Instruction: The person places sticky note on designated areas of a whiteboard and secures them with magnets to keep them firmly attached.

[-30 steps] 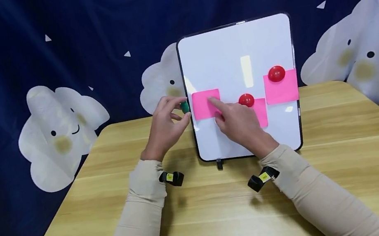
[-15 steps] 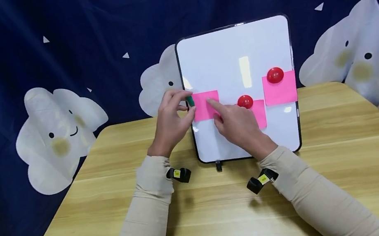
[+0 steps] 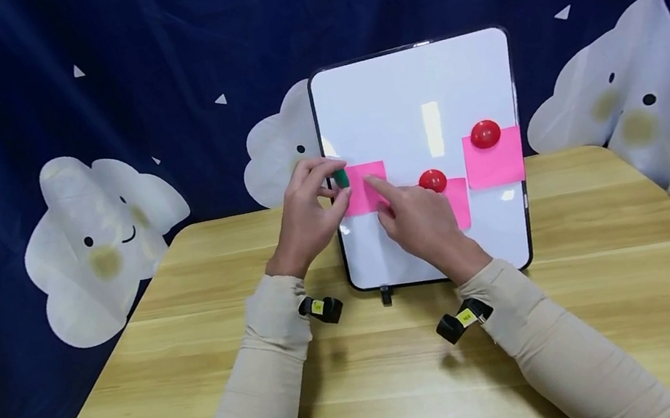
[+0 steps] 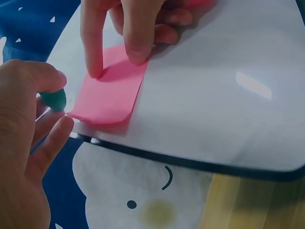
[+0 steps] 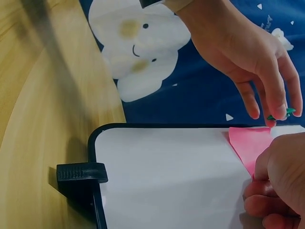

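Observation:
My left hand (image 3: 306, 217) pinches a green round magnet (image 4: 55, 100) between thumb and fingers, at the left edge of a whiteboard (image 3: 378, 106). Just beside it, a pink sticky note (image 3: 361, 190) lies on the board; its lower edge lifts slightly in the left wrist view. My right hand (image 3: 426, 219) presses this note with an extended index finger, and its thumb tip touches the note's side; the other fingers are bent. In the right wrist view the green magnet is mostly covered by the left fingers.
A red magnet (image 3: 433, 181) sits on a second pink note (image 3: 459, 203), partly hidden by the right hand. Another red magnet (image 3: 485, 134) holds a third note (image 3: 497, 163). The board stands on a black foot (image 3: 386, 295) on the wooden table (image 3: 366, 396), before a blue curtain (image 3: 181, 42).
My left hand has moved right with the green magnet, from outside the board's edge to the left side of the pink note. The right hand stays on the note.

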`<state>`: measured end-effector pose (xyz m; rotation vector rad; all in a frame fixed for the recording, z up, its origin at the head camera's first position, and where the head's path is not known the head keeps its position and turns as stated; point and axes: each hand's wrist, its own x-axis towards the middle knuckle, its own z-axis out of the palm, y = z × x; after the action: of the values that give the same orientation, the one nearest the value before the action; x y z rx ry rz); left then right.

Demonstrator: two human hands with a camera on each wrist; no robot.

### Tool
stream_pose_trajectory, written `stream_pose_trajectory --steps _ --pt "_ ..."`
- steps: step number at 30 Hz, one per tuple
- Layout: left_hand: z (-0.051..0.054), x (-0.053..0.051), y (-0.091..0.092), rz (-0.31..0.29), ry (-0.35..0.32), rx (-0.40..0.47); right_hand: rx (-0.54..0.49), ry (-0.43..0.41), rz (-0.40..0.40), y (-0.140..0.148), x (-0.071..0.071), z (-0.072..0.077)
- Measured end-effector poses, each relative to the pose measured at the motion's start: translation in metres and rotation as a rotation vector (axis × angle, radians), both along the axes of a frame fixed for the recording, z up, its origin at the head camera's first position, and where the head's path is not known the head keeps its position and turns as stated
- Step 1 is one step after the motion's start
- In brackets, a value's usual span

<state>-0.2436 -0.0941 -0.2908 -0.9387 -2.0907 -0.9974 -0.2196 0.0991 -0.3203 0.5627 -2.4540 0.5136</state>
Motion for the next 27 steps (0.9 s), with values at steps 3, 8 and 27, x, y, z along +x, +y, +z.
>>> stream_pose_trajectory --steps 3,8,27 --pt "0.002 0.001 0.004 0.014 -0.01 -0.001 -0.001 0.009 0.003 0.0 0.0 0.001" --pt "0.005 0.002 0.01 0.056 0.014 -0.048 -0.008 0.002 0.006 -0.001 0.001 0.002" --pt "0.008 -0.004 0.02 0.189 0.101 -0.169 -0.009 0.025 0.001 -0.003 0.002 -0.002"
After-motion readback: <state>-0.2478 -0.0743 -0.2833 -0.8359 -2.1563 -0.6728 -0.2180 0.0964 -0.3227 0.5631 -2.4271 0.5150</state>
